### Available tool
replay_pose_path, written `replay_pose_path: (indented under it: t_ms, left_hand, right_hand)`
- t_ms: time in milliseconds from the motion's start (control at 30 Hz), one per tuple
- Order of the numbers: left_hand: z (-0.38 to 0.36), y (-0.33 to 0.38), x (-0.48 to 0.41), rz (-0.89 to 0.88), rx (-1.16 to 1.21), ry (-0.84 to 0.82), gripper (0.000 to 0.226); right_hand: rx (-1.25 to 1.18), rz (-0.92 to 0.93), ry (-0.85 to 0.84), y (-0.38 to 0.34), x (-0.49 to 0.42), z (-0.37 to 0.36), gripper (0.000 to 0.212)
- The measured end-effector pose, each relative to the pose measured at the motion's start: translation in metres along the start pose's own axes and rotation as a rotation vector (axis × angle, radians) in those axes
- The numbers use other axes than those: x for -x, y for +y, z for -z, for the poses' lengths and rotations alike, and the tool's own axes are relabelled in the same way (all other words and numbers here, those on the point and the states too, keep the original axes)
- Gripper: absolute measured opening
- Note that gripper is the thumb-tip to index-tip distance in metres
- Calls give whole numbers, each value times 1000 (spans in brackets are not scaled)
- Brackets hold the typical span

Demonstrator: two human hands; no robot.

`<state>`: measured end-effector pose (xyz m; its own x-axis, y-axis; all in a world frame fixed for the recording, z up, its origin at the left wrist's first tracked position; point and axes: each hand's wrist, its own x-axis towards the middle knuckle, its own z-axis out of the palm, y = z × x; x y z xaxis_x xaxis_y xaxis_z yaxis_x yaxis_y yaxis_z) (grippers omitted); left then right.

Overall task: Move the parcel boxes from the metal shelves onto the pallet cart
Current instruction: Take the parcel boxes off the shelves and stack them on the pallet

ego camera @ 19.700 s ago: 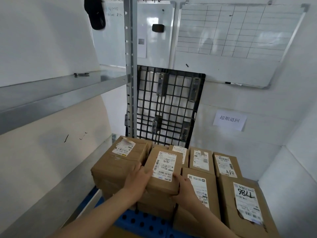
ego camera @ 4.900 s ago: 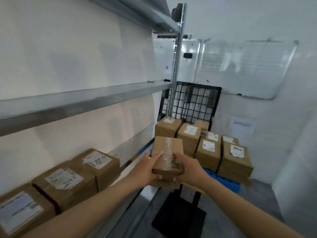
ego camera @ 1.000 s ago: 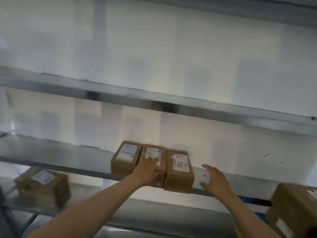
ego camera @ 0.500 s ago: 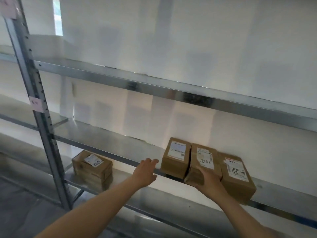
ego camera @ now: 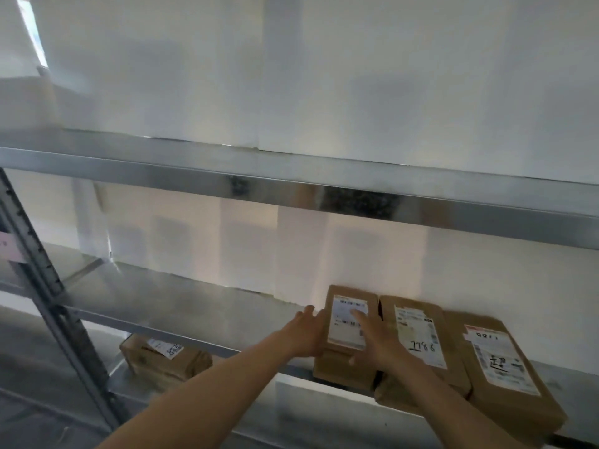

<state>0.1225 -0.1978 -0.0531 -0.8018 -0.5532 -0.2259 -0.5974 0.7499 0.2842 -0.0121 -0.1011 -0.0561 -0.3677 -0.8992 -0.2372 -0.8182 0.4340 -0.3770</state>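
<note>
On the middle metal shelf (ego camera: 181, 303), toward its right end, three brown parcel boxes side by side, touching, all lying flat with white labels facing up. Long axes running front to back, from the shelf's front lip toward the white wall (ego camera: 324, 76), short ends facing the person. Near ends seem to jut a little past the lip. Slightly skewed, the rightmost box (ego camera: 505, 367), its near end swung to the right. Handwritten digits on the label of the middle box (ego camera: 421, 332).

Caught between both hands, the leftmost box (ego camera: 343, 332). Laid flat against its left long side, the left hand (ego camera: 306, 332), fingers (ego camera: 309, 314) straight and together, pointing toward the wall, hooked round nothing. Resting palm-down on top, partly across the seam with the middle box, the right hand (ego camera: 376, 341), fingers (ego camera: 358, 315) spread and nearly straight over the label, thumb angled toward the near end. Pressing rather than clenching. Seems to sit on the shelf, though contact underneath cannot be made out.

Above, an upper shelf (ego camera: 291, 179), only its front rail and underside showing. Below and to the left, on the lower shelf (ego camera: 291, 416), one further box (ego camera: 165, 361), flat, label up, turned at an angle to the shelf edge. At far left, a perforated grey upright (ego camera: 48, 303) carrying a pale tag.
</note>
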Motion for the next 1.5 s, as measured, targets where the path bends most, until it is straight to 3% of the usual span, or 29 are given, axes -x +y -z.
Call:
replay_pose_path:
  t_ms: [167, 800, 1067, 1500]
  left_hand:
    - [-13, 0, -31, -30, 65, -109, 92]
    - [-31, -36, -48, -208, 375, -55, 95]
    - [-24, -58, -27, -378, 342, -136, 92]
    - [-35, -114, 14, -610, 384, -71, 98]
  right_hand:
    - [154, 16, 19, 5, -12, -5, 99]
    - [117, -30, 88, -1, 0, -14, 92]
    - [-342, -197, 146, -29, 25, -49, 105]
    - [-346, -271, 250, -98, 51, -83, 105]
